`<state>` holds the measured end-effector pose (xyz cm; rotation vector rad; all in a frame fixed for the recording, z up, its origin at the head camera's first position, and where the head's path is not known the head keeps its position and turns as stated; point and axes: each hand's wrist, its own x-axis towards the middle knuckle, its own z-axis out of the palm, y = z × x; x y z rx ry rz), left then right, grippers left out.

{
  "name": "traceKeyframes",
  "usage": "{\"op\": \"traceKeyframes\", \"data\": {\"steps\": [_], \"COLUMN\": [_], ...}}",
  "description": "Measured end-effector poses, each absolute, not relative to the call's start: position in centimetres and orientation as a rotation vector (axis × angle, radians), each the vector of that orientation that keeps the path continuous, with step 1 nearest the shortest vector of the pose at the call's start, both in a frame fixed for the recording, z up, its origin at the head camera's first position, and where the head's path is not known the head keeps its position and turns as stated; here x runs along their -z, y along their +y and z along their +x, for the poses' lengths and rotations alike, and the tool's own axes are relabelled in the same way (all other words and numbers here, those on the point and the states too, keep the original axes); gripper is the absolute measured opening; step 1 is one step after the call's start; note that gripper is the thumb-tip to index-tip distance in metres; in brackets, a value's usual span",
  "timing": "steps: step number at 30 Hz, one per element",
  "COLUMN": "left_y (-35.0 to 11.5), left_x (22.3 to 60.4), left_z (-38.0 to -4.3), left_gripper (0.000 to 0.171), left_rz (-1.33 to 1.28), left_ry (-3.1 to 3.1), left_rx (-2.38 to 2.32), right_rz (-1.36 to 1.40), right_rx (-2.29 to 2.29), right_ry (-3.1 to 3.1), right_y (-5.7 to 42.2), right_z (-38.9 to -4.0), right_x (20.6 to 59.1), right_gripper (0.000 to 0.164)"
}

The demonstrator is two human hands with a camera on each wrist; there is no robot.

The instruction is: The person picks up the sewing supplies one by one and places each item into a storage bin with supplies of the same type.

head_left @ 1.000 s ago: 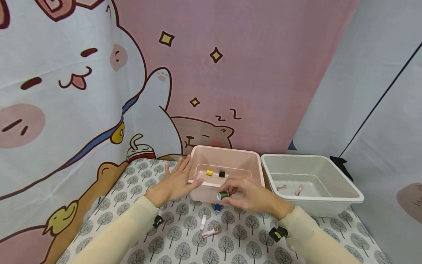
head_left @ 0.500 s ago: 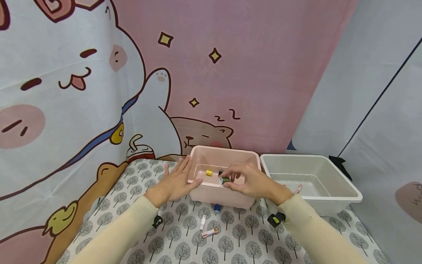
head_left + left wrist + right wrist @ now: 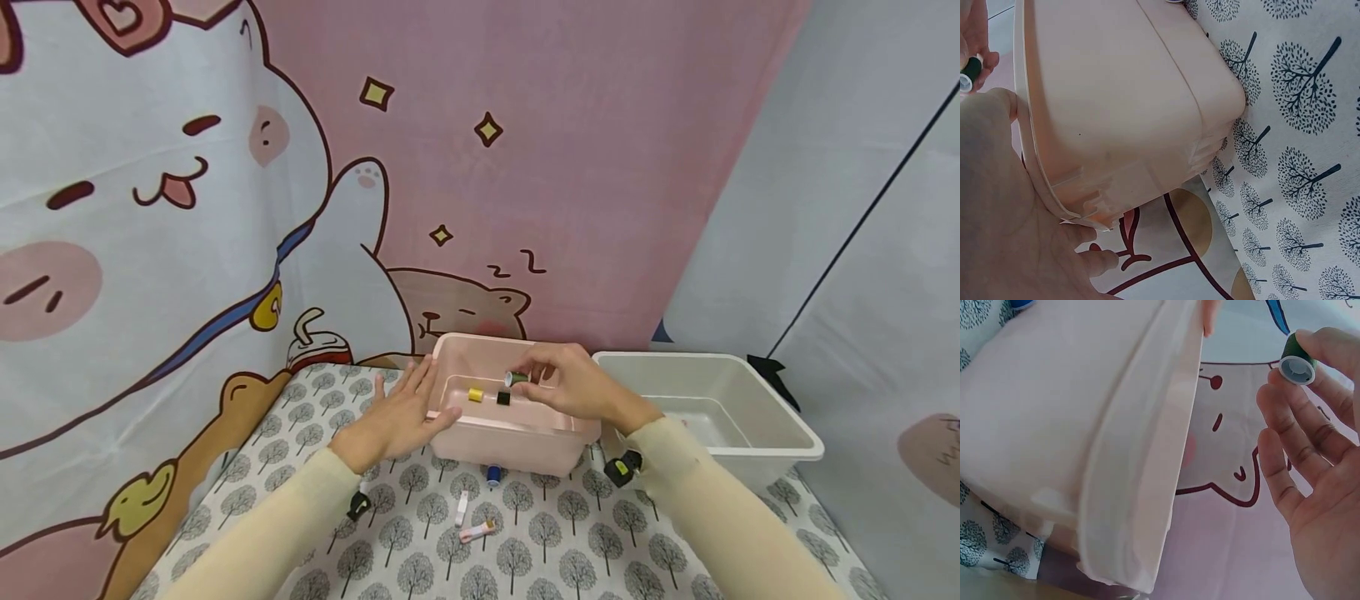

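Note:
Over the pink basin (image 3: 495,442), my right hand (image 3: 573,383) pinches a dark green thread spool (image 3: 516,378) between thumb and fingertips. The right wrist view shows the spool's white end (image 3: 1297,370) facing the camera. My left hand (image 3: 397,417) rests on the basin's left rim with fingers straight, the thumb along the front edge. Inside the basin lie a yellow spool (image 3: 476,394) and a black spool (image 3: 503,398), apart from each other. A blue spool (image 3: 493,475) is on the tablecloth in front of the basin.
To the right stands a white basin (image 3: 720,452), its contents mostly hidden by my right arm. Two small pale strips, one whitish (image 3: 461,508) and one pinkish (image 3: 477,531), lie on the tree-print tablecloth (image 3: 517,558). A printed curtain (image 3: 585,183) hangs behind.
My right hand has carried the green spool up and forward, from in front of the pink basin to above its inside. My left hand has stayed on the rim.

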<state>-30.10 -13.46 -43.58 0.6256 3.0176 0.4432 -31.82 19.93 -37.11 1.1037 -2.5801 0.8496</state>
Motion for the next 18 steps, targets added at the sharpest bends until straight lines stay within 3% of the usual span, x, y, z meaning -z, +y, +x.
{"op": "traceKeyframes", "data": {"steps": [18], "left_y": [-13.5], "left_x": [43.5], "left_z": [-30.0], "left_gripper": [0.114], "left_rz": [0.625], "left_ry": [3.018], "left_rx": [-0.445], "right_rz": [0.906], "right_rx": [-0.883], "right_ry": [-2.662], "right_y": [20.3], "right_z": [-35.6], "right_x": [36.8], "right_gripper": [0.022]}}
